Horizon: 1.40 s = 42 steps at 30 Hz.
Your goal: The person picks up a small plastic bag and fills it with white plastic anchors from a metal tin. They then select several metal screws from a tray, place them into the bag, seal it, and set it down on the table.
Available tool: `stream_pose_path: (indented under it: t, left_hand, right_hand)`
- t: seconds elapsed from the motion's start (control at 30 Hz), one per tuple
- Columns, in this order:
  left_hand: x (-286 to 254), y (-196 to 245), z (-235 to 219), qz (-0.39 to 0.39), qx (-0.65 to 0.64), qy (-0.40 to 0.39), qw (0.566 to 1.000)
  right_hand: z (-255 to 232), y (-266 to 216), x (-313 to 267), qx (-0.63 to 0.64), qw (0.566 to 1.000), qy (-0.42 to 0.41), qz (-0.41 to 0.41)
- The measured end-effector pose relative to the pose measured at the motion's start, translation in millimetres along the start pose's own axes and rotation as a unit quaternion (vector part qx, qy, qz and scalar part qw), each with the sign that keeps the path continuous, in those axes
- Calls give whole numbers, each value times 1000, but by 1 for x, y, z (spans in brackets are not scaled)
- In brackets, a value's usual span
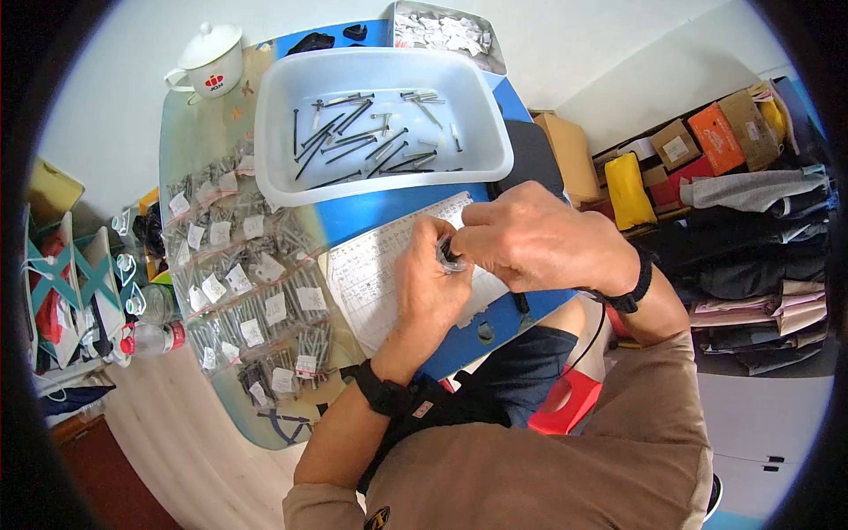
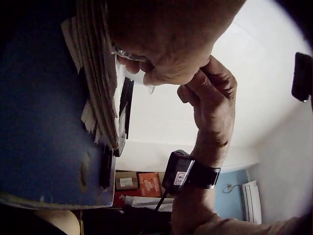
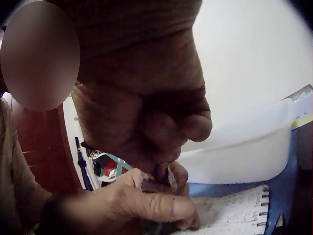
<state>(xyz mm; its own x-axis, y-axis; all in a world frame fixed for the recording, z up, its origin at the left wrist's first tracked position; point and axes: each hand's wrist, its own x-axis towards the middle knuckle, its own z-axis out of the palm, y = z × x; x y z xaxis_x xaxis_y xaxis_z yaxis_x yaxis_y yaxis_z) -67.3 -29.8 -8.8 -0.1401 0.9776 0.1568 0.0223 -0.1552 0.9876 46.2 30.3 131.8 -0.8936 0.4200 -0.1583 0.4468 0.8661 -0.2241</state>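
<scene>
My left hand (image 1: 431, 287) holds a small clear plastic bag (image 1: 450, 256) with dark contents, its fingers and thumb wrapped round it above the notebook. The right hand (image 1: 521, 237) is bent over the bag's top, fingertips right at its opening. From the right wrist view, the right hand (image 3: 146, 115) has curled fingers, and its tips meet the dark contents between the left hand's (image 3: 142, 203) thumb and fingers. A shiny edge of the plastic shows beneath the left hand (image 2: 166, 44) in the left wrist view. What the right fingertips pinch is hidden. Below lies an open handwritten spiral notebook (image 1: 362, 291).
A white plastic tub (image 1: 384, 187) with loose dark screws stands behind the notebook. Left of it lie rows of labelled bags of screws (image 1: 252, 283). A lidded mug (image 1: 212, 62) and a box of paper slips (image 1: 442, 34) stand farther back. Folded clothes (image 1: 751, 256) are stacked at right.
</scene>
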Motion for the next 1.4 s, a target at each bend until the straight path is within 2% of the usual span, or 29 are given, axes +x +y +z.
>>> stream_pose_path:
  t: [0.07, 0.17, 0.23, 0.27, 0.33, 0.47, 0.53, 0.63, 0.7, 0.77, 0.8, 0.87, 0.9, 0.93, 1.0, 1.13, 1.2, 1.27, 1.33, 1.4]
  left_hand:
    - [0, -3, 0, -2, -7, 6, 1000]
    - [1, -11, 2, 11, -14, 16, 1000]
    - [2, -12, 4, 37, -43, 17, 998]
    - [1, -11, 2, 36, -45, 19, 998]
    - [0, -4, -2, -24, -10, -12, 1000]
    - [0, -7, -1, -27, -8, -15, 999]
    - [-1, -10, 2, 30, -12, 13, 999]
    - [-2, -11, 2, 35, -37, -11, 999]
    - [-1, -11, 2, 35, -39, 6, 999]
    - [-1, -11, 1, 34, -42, 23, 998]
    - [0, -8, 0, 16, -50, 6, 999]
    - [1, -3, -2, -2, -59, -12, 998]
    - [1, 0, -3, -21, -40, -19, 999]
    - [2, 1, -4, -39, -20, -25, 999]
    - [2, -3, -3, -17, -25, -19, 999]
    - [2, -8, 0, 16, -32, 2, 999]
    - [1, -3, -1, -2, -27, -4, 1000]
    - [2, 0, -2, -20, -23, -8, 999]
    - [3, 2, -1, 14, -41, 13, 999]
    - [2, 2, 0, 9, -39, 13, 999]
  right_hand:
    - [7, -2, 4, -2, 1000, -4, -3]
    - [14, -1, 7, 2, 999, 35, -16]
    - [12, 1, 4, 131, 987, 83, 49]
    - [10, 2, 2, 131, 987, 80, 49]
    - [8, 5, -2, 146, 985, 71, 65]
    - [18, 0, -3, 169, 977, 110, 75]
    - [23, -4, 1, 147, 982, 97, 73]
    - [26, -7, 4, 118, 987, 74, 78]
    - [26, -6, 5, 112, 989, 61, 79]
    - [20, -5, 4, 207, 966, 125, 88]
    - [15, -4, 2, 208, 966, 124, 88]
    - [7, -2, -4, 208, 962, 57, 168]
    - [11, -1, -5, 223, 957, 63, 177]
    - [20, 3, -6, 224, 956, 63, 177]
    - [36, 8, -5, 236, 958, 148, 65]
    - [36, 2, 1, 245, 954, 146, 89]
    - [25, 4, 3, 204, 963, 152, 88]
    - [10, 14, 9, 193, 964, 153, 104]
    - [0, 29, 23, 131, 971, 187, 76]
    - [-4, 48, 43, 91, 979, 158, 86]
